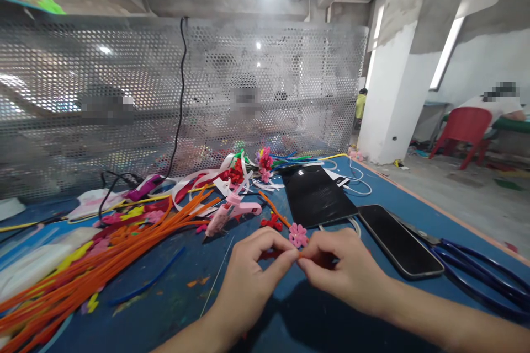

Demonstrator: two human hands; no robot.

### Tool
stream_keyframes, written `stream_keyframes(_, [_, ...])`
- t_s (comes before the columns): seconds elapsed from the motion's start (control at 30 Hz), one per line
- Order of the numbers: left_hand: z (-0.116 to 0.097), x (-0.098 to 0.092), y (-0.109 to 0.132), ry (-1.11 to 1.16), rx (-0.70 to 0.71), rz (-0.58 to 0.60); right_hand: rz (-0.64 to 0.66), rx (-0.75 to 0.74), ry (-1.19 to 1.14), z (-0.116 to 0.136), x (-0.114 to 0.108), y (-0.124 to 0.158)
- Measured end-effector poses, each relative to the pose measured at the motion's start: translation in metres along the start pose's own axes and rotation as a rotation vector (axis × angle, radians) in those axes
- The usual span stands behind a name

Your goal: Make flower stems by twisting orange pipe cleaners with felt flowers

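Close together over the blue table, my left hand and my right hand meet at their fingertips. Both are closed in a pinch on a short orange pipe cleaner, mostly hidden by the fingers. Just beyond the fingers lies a pink pipe-cleaner flower. A red pipe-cleaner flower rests to its left, with an orange pipe cleaner behind it. Farther left is a pink glue gun. A large bundle of orange pipe cleaners spreads across the left side.
Right of my hands are a phone, blue-handled scissors and a black tablet. A purple tool with a black cord lies back left. Behind stands a perforated metal panel. A person sits on a red chair at far right.
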State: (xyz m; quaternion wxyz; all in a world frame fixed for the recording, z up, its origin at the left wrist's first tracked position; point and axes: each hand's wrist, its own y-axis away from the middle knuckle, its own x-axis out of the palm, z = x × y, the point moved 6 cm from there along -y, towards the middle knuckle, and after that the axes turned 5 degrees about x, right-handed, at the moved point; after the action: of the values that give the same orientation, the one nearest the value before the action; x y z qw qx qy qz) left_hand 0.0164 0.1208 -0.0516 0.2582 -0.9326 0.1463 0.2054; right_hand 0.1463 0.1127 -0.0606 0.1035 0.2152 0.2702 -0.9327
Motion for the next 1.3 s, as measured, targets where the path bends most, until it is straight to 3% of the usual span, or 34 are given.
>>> stream_keyframes(0.07, [-0.002, 0.000, -0.001, -0.039, -0.047, 0.022, -0.153, -0.334, 0.307, 0.019, -0.005, 0.007])
stream_keyframes(0.13, [-0.006, 0.000, -0.001, -0.080, -0.046, 0.035, -0.235, -0.522, 0.522, 0.027, -0.004, 0.014])
stream_keyframes(0.3, [-0.023, 0.002, 0.005, -0.188, 0.228, 0.033, -0.242, -0.701, 0.854, 0.031, 0.002, 0.025])
stream_keyframes(0.43, [-0.034, 0.003, 0.011, -0.279, 0.445, -0.014, -0.289, -0.801, 0.895, 0.041, 0.002, 0.033])
stream_keyframes(0.5, [-0.037, 0.001, 0.012, -0.339, 0.531, -0.022, -0.241, -0.674, 0.732, 0.042, -0.002, 0.027])
stream_keyframes(0.53, [-0.039, -0.002, 0.012, -0.380, 0.595, -0.020, -0.169, -0.522, 0.585, 0.039, -0.005, 0.019])
stream_keyframes(0.67, [-0.051, -0.007, 0.021, -0.566, 0.956, 0.097, 0.375, 0.328, -0.232, 0.003, 0.008, 0.004])
stream_keyframes(0.73, [-0.053, -0.009, 0.025, -0.629, 1.027, 0.147, 0.541, 0.571, -0.518, -0.003, 0.016, 0.008])
stream_keyframes(0.83, [-0.051, -0.014, 0.025, -0.645, 0.943, 0.120, 0.533, 0.653, -0.689, -0.008, 0.018, 0.008])
stream_keyframes(1.0, [-0.045, -0.013, 0.018, -0.519, 0.790, 0.042, 0.368, 0.548, -0.716, -0.007, 0.015, 0.003])
stream_keyframes(1.13, [-0.034, -0.008, 0.007, -0.326, 0.461, 0.013, 0.186, 0.433, -0.505, -0.005, 0.005, 0.000])
stream_keyframes(1.2, [-0.022, -0.004, 0.003, -0.165, 0.184, 0.014, 0.069, 0.220, -0.257, 0.003, -0.006, -0.002])
stream_keyframes(1.3, [0.001, 0.008, 0.004, 0.175, -0.240, 0.055, -0.071, -0.308, 0.156, 0.029, -0.017, 0.004])
